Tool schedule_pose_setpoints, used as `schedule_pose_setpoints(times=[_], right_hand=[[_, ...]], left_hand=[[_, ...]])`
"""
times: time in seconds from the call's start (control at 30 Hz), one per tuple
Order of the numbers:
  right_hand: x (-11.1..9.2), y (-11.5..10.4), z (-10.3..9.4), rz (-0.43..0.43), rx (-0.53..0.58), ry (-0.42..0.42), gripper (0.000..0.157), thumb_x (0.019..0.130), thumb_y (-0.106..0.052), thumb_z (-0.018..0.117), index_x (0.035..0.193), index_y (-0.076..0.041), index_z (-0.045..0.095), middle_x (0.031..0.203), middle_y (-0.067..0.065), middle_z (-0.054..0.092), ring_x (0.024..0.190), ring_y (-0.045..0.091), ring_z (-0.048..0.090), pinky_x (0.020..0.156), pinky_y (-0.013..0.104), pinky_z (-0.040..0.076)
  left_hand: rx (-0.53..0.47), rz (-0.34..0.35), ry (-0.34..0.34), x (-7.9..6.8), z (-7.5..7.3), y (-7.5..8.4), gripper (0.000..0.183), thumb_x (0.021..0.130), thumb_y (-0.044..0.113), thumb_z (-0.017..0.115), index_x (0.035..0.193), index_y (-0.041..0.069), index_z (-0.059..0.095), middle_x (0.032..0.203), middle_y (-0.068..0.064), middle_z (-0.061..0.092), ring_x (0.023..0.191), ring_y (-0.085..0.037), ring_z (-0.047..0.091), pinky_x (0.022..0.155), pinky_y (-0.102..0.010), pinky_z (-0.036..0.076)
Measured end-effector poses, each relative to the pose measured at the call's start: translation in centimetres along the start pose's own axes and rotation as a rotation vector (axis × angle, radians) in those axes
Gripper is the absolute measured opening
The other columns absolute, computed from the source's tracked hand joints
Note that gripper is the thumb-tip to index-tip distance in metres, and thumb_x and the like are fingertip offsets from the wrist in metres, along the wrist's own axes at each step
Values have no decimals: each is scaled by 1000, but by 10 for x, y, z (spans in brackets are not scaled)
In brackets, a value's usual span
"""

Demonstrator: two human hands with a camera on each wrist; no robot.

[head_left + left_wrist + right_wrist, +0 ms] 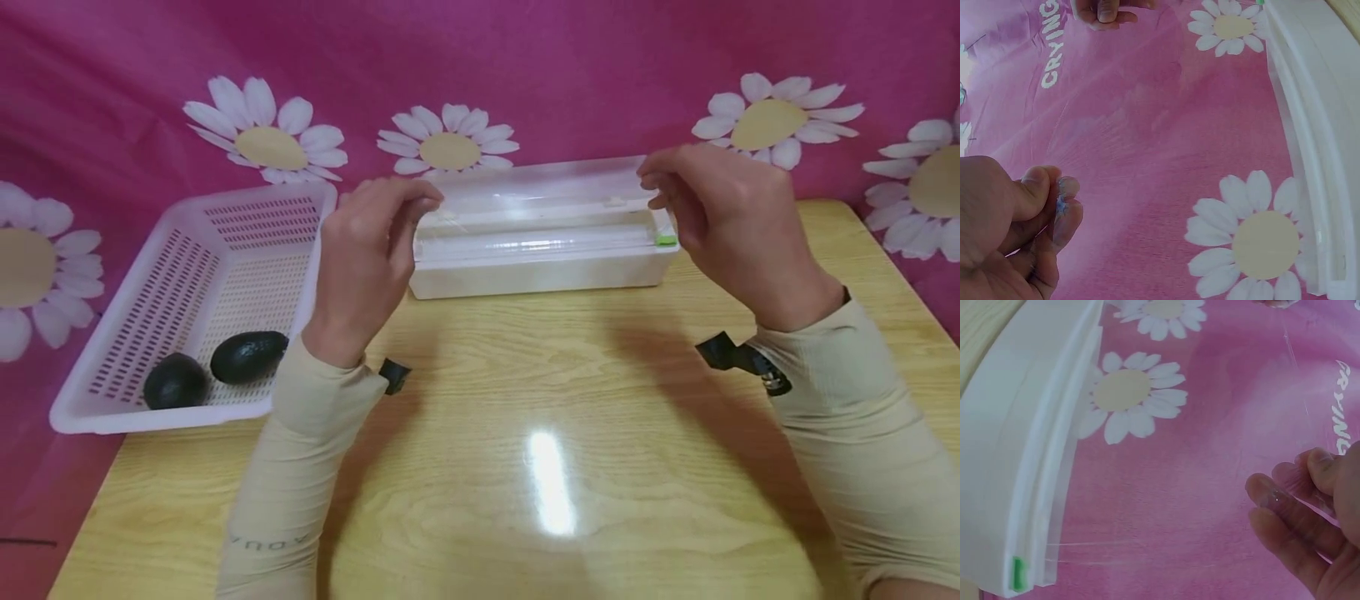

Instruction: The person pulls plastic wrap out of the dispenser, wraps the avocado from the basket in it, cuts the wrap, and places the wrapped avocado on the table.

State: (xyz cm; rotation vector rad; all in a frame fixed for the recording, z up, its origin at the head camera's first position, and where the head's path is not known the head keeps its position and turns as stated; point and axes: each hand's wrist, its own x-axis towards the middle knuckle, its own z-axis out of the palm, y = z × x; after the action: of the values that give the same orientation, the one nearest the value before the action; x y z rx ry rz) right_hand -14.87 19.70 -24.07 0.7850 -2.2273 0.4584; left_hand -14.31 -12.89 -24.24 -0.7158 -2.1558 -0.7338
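Note:
A white cling film dispenser [547,273] stands at the back of the table, its clear lid [536,187] raised and a roll of film [536,242] inside. My left hand [367,258] pinches one corner of a clear sheet of cling film [1129,137] between thumb and fingers, above the dispenser's left end. At the right end, my right hand [731,221] pinches the other corner, with film over its fingertips [1263,487]. Between the hands the sheet is stretched and barely visible. A green piece [666,240] marks the dispenser's right end.
On the left, a white plastic basket [150,317] holds two dark avocados [249,357] near its front wall. The wooden table [480,467] has a bright light reflection. A pink flowered cloth [570,75] hangs behind the table.

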Motion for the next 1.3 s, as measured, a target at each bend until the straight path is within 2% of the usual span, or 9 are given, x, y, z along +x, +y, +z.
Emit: schedule_pose_setpoints(times=[0.13, 0.3, 0.57, 1.0, 1.17, 1.3], right_hand=[[3, -4, -5, -3, 4, 3, 16, 103, -2, 57, 111, 5, 69, 100, 20, 77, 88, 37, 75, 81, 55, 60], [5, -4, -13, -25, -38, -18, 20, 106, -9, 53, 109, 5, 68, 98, 22, 76, 87, 37, 75, 80, 52, 60], [9, -9, -23, -42, -45, -5, 22, 107, -5, 48, 109, 6, 67, 94, 22, 75, 83, 36, 73, 77, 51, 60], [13, -16, -30, -25, 12, 149, 17, 105, -7, 56, 107, 0, 71, 90, 21, 75, 78, 40, 69, 72, 54, 54], [16, -19, -39, -40, -32, 138, 19, 105, -8, 54, 109, 1, 71, 93, 20, 76, 81, 39, 71, 73, 55, 56], [20, -21, -47, -48, -75, 122, 22, 107, -9, 51, 111, 2, 69, 96, 20, 77, 83, 39, 73, 68, 53, 55]], left_hand=[[12, 23, 8, 3, -5, 3, 23, 104, 16, 61, 104, -2, 75, 97, -19, 78, 85, -31, 70, 77, -42, 53], [33, 49, 10, 6, -11, 8, 24, 104, 17, 60, 104, -2, 75, 98, -19, 78, 85, -32, 71, 81, -43, 56], [56, 68, 31, 11, -16, 14, 27, 106, 17, 58, 105, -4, 75, 100, -20, 78, 88, -33, 72, 84, -43, 58], [65, 86, 43, 18, -31, 25, 23, 105, 13, 59, 105, -5, 74, 101, -21, 78, 91, -34, 73, 86, -44, 60], [63, 95, 69, 21, -36, 32, 22, 104, 13, 60, 105, -4, 74, 97, -19, 78, 88, -33, 71, 84, -44, 57], [50, 81, 107, 23, -41, 39, 22, 105, 13, 59, 103, -3, 75, 96, -18, 78, 87, -32, 71, 84, -43, 57]])
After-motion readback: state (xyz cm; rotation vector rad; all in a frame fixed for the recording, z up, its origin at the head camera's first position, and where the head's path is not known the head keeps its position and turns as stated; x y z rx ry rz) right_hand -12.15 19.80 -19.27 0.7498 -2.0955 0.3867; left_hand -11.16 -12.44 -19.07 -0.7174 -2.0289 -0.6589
